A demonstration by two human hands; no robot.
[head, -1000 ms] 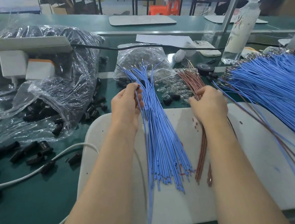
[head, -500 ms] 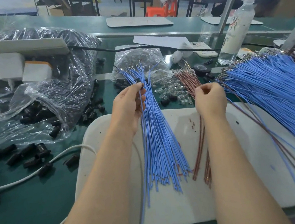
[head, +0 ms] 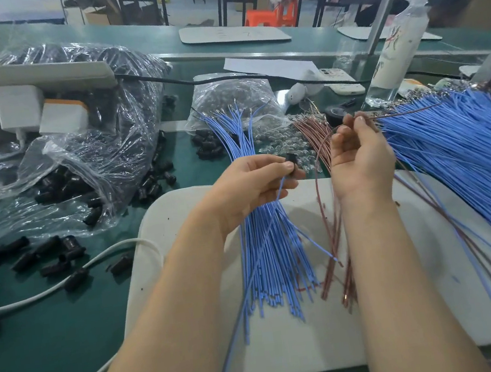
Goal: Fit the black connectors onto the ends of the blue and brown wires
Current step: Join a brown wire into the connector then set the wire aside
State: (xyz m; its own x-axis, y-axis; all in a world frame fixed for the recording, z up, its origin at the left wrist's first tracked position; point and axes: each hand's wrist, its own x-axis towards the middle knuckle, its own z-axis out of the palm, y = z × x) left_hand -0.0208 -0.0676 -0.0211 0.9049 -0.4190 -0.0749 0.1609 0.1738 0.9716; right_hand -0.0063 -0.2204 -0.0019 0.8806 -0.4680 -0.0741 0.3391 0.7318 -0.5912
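Note:
My left hand (head: 250, 185) pinches a small black connector (head: 291, 160) with one blue wire (head: 250, 277) trailing down from it toward the front edge. My right hand (head: 360, 154) is raised and holds a single brown wire (head: 318, 174) by its upper end; the wire loops left and down. Between my forearms a bundle of blue wires (head: 271, 253) lies on the white board (head: 302, 347). A bundle of brown wires (head: 333, 243) lies beside it, partly hidden by my right arm.
Loose black connectors (head: 47, 257) lie on the green table at left, beside a clear plastic bag of more connectors (head: 104, 140). A big heap of blue wires (head: 461, 155) fills the right side. A clear bottle (head: 396, 46), a small parts bag (head: 234, 98) and a white cable (head: 51, 287) are nearby.
Both hands lifted off the bundles. My left hand came up with a black connector and one blue wire; my right hand pulled one brown wire free and raised it.

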